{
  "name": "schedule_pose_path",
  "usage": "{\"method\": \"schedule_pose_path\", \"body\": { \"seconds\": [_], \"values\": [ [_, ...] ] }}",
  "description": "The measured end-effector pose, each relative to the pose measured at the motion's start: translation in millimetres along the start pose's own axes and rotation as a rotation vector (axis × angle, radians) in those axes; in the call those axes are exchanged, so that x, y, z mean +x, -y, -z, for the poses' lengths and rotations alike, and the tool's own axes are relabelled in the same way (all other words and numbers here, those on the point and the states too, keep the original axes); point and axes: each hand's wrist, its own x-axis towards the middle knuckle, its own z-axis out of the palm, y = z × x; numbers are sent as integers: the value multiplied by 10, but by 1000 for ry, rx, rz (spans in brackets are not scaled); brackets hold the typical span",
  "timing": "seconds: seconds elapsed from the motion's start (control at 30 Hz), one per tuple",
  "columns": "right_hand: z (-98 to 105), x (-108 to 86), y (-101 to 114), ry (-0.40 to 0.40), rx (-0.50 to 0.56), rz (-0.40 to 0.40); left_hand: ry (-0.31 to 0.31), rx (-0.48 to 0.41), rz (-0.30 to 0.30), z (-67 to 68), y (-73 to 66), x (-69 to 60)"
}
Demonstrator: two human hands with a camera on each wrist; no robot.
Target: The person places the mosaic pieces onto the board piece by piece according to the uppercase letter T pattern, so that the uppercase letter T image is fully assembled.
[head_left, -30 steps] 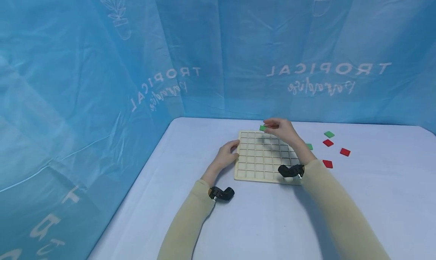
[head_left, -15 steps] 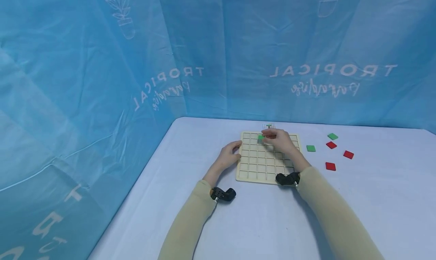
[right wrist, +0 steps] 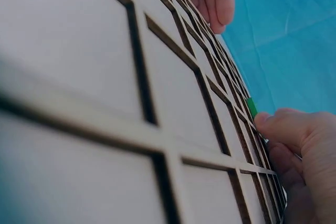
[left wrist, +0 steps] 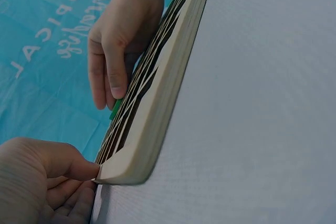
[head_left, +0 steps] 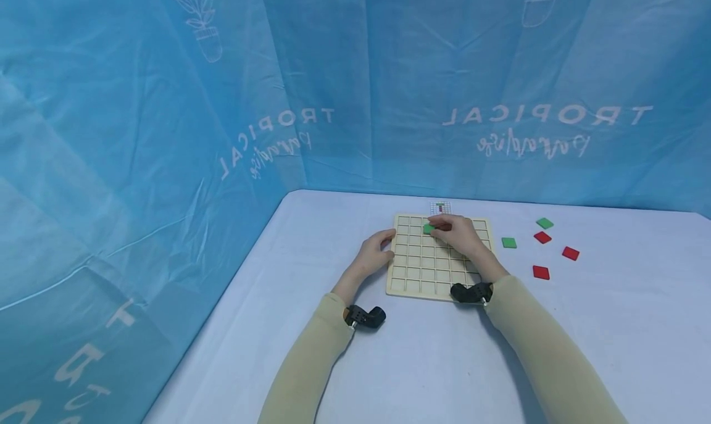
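Note:
A pale wooden grid board lies on the table in the head view. At its left edge is my left hand; in the left wrist view the thumb and fingers of that hand pinch the board's edge. My right hand is over the board's upper part, pinching a green square tile between thumb and fingers. In the right wrist view the green tile stands tilted against the grid at the fingertips of my right hand. Whether it sits in a cell I cannot tell.
Behind the board lies a small printed grid card, partly covered by my right hand. Right of the board are two green tiles and red tiles. Blue cloth hangs behind and left of the table.
My right hand has come down and toward me from behind the board's far edge, bringing the green tile onto the upper rows. The printed card has come into view. My left hand stays at the board's edge.

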Motion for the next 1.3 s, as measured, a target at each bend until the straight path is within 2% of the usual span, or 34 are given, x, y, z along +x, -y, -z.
{"method": "schedule_pose_path", "body": {
  "seconds": [0.13, 0.6, 0.67, 0.8, 0.9, 1.1, 1.2, 1.3],
  "values": [
    [-11, -3, 7, -4, -38, 3, 2, -7, 8, 2, -5, -2],
    [-29, -6, -15, -4, -53, 39, -3, -6, 12, -2, -2, 8],
    [-17, -7, 1, -15, -22, 23, -5, -4, 12, -1, -2, 9],
    [67, -7, 39, -77, 107, -25, -2, -3, 13, 1, -1, 3],
    [210, -22, 62, -144, 195, -45, 2, -4, 5, -1, 1, 3],
    [674, -124, 30, -252, 223, -74, 1, -10, -1, 11, 1, 1],
    [940, -198, -175, -337, 192, -122, 7, -11, -2, 19, -4, -1],
    [1176, -260, -591, -444, 143, -201, 11, -6, -3, 25, -4, 0]
  ]
}}
